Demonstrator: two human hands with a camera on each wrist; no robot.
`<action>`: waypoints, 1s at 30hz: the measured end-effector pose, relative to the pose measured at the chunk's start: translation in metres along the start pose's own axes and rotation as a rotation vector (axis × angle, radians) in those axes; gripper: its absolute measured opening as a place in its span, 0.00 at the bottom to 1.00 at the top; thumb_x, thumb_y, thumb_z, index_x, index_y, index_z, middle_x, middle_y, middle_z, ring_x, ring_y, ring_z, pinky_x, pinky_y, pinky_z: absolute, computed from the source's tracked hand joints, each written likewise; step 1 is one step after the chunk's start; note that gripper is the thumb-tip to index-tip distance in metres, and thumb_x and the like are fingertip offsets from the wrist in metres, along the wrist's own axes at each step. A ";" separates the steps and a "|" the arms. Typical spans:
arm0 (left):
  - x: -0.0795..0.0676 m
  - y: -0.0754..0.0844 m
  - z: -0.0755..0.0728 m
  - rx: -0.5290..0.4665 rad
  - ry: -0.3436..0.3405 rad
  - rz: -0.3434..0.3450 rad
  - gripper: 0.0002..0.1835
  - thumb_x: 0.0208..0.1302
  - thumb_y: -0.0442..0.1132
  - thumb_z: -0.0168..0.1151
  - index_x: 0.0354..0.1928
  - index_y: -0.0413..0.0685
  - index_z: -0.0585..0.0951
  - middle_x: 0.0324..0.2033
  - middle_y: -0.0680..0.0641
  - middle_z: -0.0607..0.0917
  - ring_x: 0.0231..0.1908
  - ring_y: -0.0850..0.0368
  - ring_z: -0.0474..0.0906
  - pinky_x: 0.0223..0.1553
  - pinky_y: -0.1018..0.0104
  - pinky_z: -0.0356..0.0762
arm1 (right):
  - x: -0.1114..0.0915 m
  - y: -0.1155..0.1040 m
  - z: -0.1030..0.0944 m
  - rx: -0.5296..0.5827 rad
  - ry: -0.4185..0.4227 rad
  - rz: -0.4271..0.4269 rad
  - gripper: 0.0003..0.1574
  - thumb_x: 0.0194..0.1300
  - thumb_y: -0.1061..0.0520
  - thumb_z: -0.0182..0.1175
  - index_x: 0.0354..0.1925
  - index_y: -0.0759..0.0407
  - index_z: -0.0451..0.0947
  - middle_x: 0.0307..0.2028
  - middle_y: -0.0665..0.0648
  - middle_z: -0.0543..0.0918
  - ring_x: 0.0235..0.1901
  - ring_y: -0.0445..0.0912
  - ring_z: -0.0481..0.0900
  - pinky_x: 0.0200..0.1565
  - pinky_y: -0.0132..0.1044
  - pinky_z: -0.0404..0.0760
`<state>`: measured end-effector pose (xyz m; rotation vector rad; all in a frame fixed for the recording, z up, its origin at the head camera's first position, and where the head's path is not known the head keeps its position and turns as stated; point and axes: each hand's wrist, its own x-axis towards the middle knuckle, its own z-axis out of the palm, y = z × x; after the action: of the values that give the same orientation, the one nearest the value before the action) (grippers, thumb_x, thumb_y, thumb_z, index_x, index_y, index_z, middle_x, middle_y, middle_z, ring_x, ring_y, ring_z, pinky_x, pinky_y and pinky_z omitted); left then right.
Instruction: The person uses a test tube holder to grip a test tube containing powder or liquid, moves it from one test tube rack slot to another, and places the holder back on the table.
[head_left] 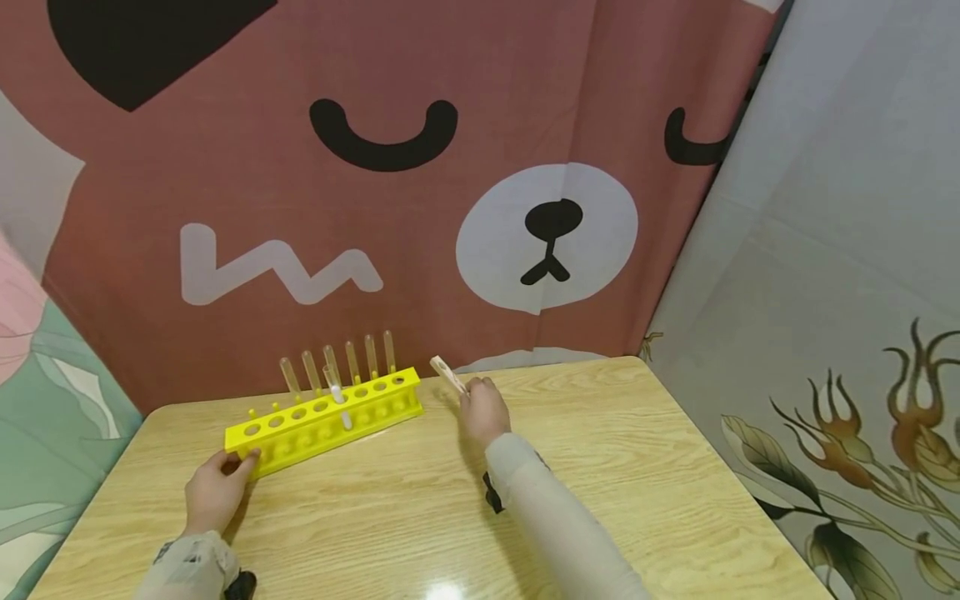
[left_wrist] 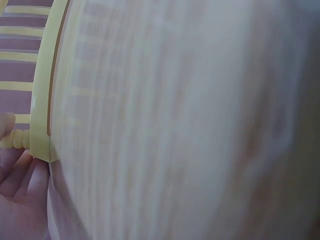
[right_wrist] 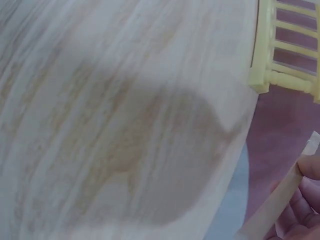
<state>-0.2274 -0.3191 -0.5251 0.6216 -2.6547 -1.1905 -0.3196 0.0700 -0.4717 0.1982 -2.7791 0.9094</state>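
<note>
My left hand (head_left: 215, 496) grips the near left end of a yellow test tube rack (head_left: 309, 419), thumb on the front; the left wrist view shows fingers (left_wrist: 37, 185) at the rack's end. One test tube (head_left: 337, 393) with white material inside stands tilted in a middle hole. Behind the holes, several clear test tubes (head_left: 352, 362) sit on the rack's pegs. To the right of the rack, my right hand (head_left: 486, 411) holds a pale wooden test tube clamp (head_left: 447, 375), its far end pointing up toward the rack. The clamp (right_wrist: 275, 205) also shows in the right wrist view.
Both hands work over a wood-grain table (head_left: 375, 517) with a glossy top. A pinkish curtain (head_left: 420, 225) with a bear face hangs right behind its far edge. A pale floral curtain (head_left: 825, 250) hangs along the right side.
</note>
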 end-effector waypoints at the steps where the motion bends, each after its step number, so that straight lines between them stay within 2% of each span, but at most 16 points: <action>1: 0.000 0.000 0.000 0.002 0.002 -0.003 0.34 0.76 0.59 0.52 0.54 0.27 0.75 0.56 0.24 0.75 0.58 0.25 0.69 0.61 0.31 0.65 | 0.000 -0.002 -0.001 0.002 0.008 -0.008 0.09 0.73 0.61 0.60 0.47 0.67 0.81 0.37 0.60 0.79 0.35 0.51 0.80 0.39 0.45 0.83; 13: 0.006 -0.005 0.002 0.002 0.012 0.006 0.34 0.76 0.59 0.52 0.54 0.27 0.75 0.56 0.24 0.76 0.57 0.25 0.70 0.60 0.32 0.67 | 0.005 -0.031 -0.006 0.044 0.007 -0.068 0.13 0.75 0.60 0.59 0.51 0.65 0.82 0.45 0.60 0.81 0.38 0.48 0.79 0.37 0.39 0.82; 21: 0.003 -0.003 0.001 0.002 0.020 0.018 0.33 0.75 0.59 0.52 0.53 0.27 0.75 0.55 0.23 0.77 0.57 0.25 0.71 0.58 0.32 0.67 | 0.002 -0.053 -0.004 0.025 -0.011 -0.081 0.14 0.75 0.56 0.60 0.52 0.63 0.82 0.39 0.56 0.80 0.32 0.45 0.76 0.30 0.33 0.78; 30: 0.003 -0.003 0.003 0.000 0.021 0.015 0.33 0.75 0.58 0.53 0.51 0.28 0.75 0.54 0.24 0.77 0.55 0.25 0.72 0.57 0.32 0.69 | 0.000 -0.071 0.000 -0.054 0.029 -0.162 0.15 0.75 0.53 0.60 0.53 0.60 0.84 0.43 0.56 0.85 0.42 0.50 0.81 0.41 0.39 0.83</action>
<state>-0.2297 -0.3201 -0.5288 0.6102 -2.6375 -1.1734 -0.3058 0.0130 -0.4313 0.3912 -2.7106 0.7903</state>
